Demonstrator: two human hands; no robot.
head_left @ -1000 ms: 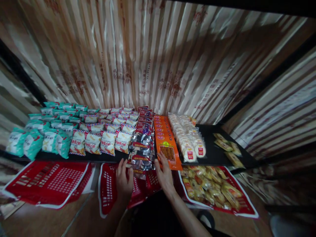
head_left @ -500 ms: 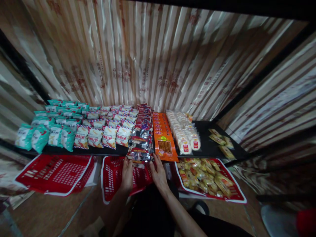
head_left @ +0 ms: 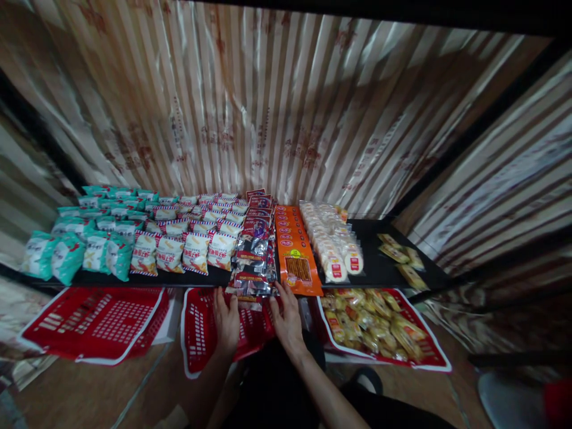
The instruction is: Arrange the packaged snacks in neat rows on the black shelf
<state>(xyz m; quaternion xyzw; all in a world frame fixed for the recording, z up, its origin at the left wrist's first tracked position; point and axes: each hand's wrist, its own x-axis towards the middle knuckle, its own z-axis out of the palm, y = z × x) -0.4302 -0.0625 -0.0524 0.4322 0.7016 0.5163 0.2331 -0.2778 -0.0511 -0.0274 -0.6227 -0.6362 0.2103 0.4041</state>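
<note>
Dark, shiny snack packets (head_left: 252, 250) with red bands lie overlapped in a column on the black shelf (head_left: 375, 250), their lowest ones reaching past its front edge. My left hand (head_left: 227, 320) is at the lower left of this column, fingers stretched out and thumb apart, holding nothing visible. On the opposite side, my right hand (head_left: 286, 319) is open, its fingertips beside the column's lower right corner; whether they touch it I cannot tell. Just right of the column lies a long orange snack packet (head_left: 297, 250) with brown sticks showing through a window.
White snack bags (head_left: 195, 251) and teal bags (head_left: 68, 257) stand in rows at left. Round crackers in clear wrappers (head_left: 335, 268) and yellowish packets (head_left: 404, 256) lie right. Below are a red basket of wrapped snacks (head_left: 440, 360), a middle red basket (head_left: 191, 351) and a left red basket (head_left: 49, 345).
My left hand has moved slightly left and away from the dark packets, its fingers spreading. My right hand stays by their right edge. The view has shifted slightly.
</note>
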